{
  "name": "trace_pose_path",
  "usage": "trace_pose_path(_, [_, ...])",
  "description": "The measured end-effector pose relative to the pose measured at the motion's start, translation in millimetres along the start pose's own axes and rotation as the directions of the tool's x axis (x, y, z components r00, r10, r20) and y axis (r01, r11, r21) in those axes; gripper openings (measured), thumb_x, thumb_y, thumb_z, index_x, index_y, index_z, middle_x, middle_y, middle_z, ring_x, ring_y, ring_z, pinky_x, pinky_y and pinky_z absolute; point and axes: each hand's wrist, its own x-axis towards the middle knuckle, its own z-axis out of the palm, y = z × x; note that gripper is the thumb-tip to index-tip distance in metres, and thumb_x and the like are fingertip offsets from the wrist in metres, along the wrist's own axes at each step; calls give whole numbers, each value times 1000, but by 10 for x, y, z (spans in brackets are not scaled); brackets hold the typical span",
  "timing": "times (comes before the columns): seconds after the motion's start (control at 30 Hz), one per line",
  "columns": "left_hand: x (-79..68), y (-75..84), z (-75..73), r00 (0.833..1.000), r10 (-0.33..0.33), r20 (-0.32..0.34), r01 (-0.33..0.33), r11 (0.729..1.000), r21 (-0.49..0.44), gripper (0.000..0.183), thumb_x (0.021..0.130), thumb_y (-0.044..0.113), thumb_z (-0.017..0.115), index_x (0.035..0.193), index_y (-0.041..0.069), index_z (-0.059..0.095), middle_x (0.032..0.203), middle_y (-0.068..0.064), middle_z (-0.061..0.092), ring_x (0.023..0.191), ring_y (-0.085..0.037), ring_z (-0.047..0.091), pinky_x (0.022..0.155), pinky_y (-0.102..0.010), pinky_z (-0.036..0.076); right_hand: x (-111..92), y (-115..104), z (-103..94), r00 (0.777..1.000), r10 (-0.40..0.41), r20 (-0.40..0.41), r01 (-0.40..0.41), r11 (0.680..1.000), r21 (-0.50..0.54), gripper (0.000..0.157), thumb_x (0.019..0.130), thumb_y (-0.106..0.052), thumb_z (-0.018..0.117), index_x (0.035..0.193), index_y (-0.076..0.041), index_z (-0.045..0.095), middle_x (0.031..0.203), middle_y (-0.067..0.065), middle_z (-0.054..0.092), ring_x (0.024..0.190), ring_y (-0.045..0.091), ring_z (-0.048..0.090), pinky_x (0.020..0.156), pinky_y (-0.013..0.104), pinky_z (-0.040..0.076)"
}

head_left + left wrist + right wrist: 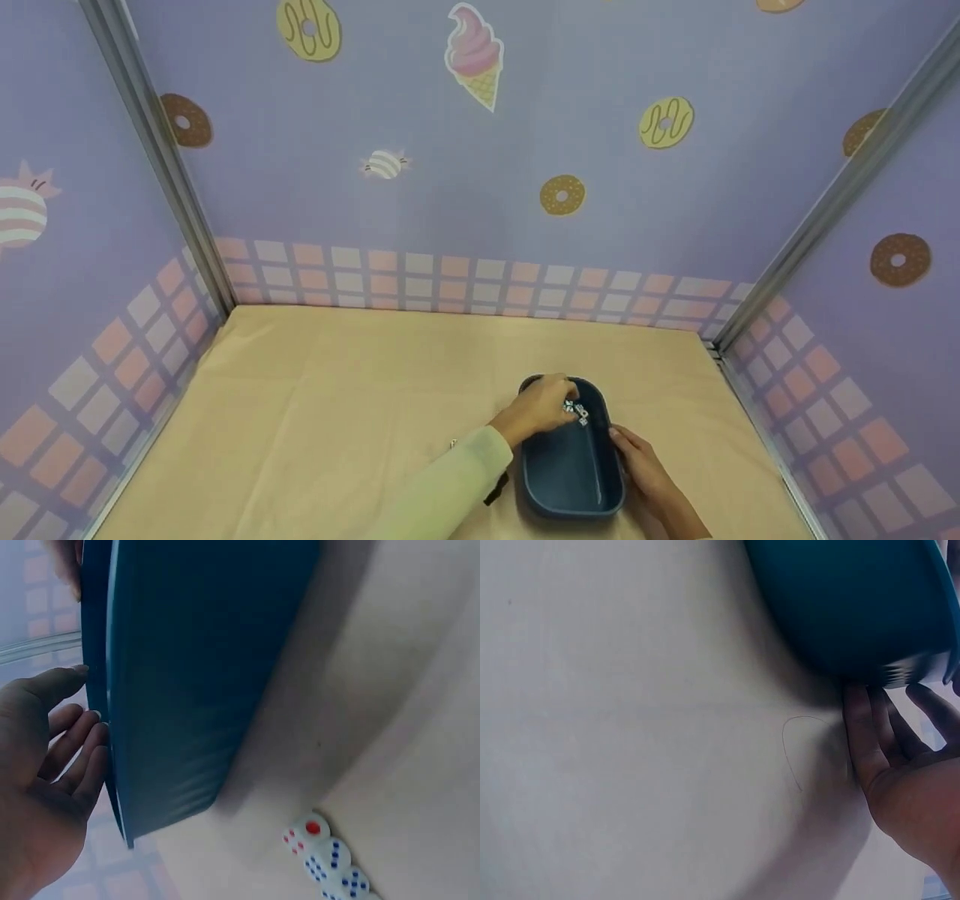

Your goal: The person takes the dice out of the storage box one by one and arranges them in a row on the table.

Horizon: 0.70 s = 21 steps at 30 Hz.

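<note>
A dark blue rounded box [570,472] stands on the cloth, its open top facing up. My left hand [541,405] reaches over its left rim; in the left wrist view its thumb and fingers are apart at the box's edge. Several white dice [581,413] show inside the box beside those fingertips. My right hand [643,466] holds the box by its right side, thumb at the rim and fingers along the outer wall. More white dice [330,859] with red and blue dots lie in a row on the cloth outside the box.
Pale yellow cloth [337,390] covers the table. Purple walls with printed sweets [450,195] enclose the back and both sides, with metal posts [161,157] at the corners. A black strap [496,489] shows by the left sleeve. A thin hair [786,746] lies on the cloth.
</note>
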Motion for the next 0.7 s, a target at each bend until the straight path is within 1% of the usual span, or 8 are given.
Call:
trace_pose_path(0.1, [55,37,84,999,-23,25,23,1000,-1,35,87,30,77,118,15,69,113,3,63,105,-10,61,89,-25,51,5,2,-10,1000,16,-5,-16,1000,-1,59,103,-42,48,147,-3,44,155,19,37,146,38,25,118,52,19])
trace_pose_path(0.17, [75,53,135,999,-37,32,37,999,1,36,87,31,77,118,15,69,112,3,63,104,-11,61,89,-25,51,11,7,-15,1000,8,-5,-8,1000,4,59,103,-42,48,146,-2,45,154,20,38,146,38,26,118,52,19])
trace_pose_path(0.33, [77,41,245,996,-84,10,83,996,22,35,85,31,78,114,14,70,107,2,62,101,-12,60,90,-25,50,10,20,-3,1000,-21,3,21,1000,10,60,103,-43,48,146,-1,45,154,21,38,146,39,26,118,53,19])
trace_pose_path(0.4, [74,20,282,996,-94,0,94,995,34,33,85,29,78,113,14,70,107,2,62,101,-12,60,91,-26,50,11,22,0,1000,-18,3,18,1000,0,61,103,-43,48,147,-2,44,154,21,37,146,39,25,118,53,19])
trace_pose_path(0.47, [72,1,312,995,-102,-1,102,994,39,32,85,29,78,113,15,70,106,2,62,100,-12,60,90,-26,50,17,27,-4,1000,-3,5,3,1000,3,61,103,-44,48,148,-2,43,155,21,35,146,39,23,118,53,18])
trace_pose_path(0.63, [69,-15,345,994,-111,-1,111,993,39,29,86,28,78,111,16,70,102,3,62,95,-11,60,85,-26,52,22,32,-17,1000,5,13,-6,1000,30,62,103,-44,47,148,-2,42,155,20,36,146,39,26,117,53,21])
trace_pose_path(0.7, [67,-20,353,993,-115,-2,115,993,40,26,85,25,78,108,16,70,100,4,62,92,-10,59,83,-26,52,18,30,-15,1000,8,11,-9,999,36,62,103,-44,48,148,-3,42,155,19,36,146,38,27,117,53,22])
